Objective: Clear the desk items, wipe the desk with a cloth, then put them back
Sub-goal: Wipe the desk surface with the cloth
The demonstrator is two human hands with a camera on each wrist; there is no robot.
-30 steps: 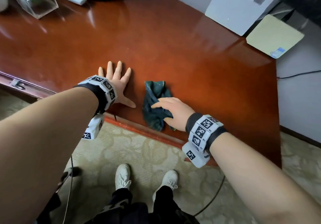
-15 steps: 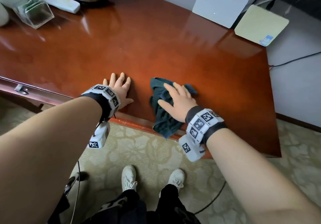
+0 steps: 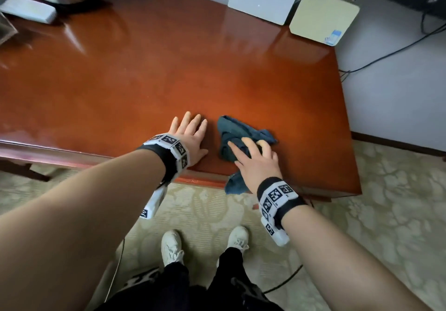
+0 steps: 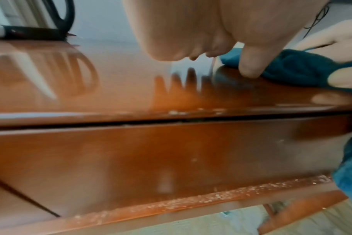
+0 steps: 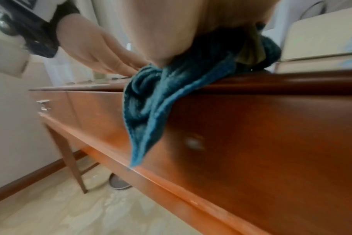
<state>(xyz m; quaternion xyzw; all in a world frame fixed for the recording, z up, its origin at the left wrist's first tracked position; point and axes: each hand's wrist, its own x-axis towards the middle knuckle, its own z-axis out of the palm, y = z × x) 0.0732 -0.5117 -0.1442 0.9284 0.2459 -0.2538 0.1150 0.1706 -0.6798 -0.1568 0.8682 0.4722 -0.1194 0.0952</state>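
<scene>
While right hand [image 3: 257, 163] presses, cloth [image 3: 233, 133] trails over desk [image 3: 169, 74] edge.

The head camera looks steeply down on both hands; each wrist camera sits close under its palm, sharing the cloth [image 3: 237, 136] and counter [image 3: 169, 74] edge.

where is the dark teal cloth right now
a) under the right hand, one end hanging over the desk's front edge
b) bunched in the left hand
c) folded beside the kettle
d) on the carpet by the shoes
a: the right hand presses the cloth onto the desk, and the right wrist view shows one end draping down the front.
</scene>
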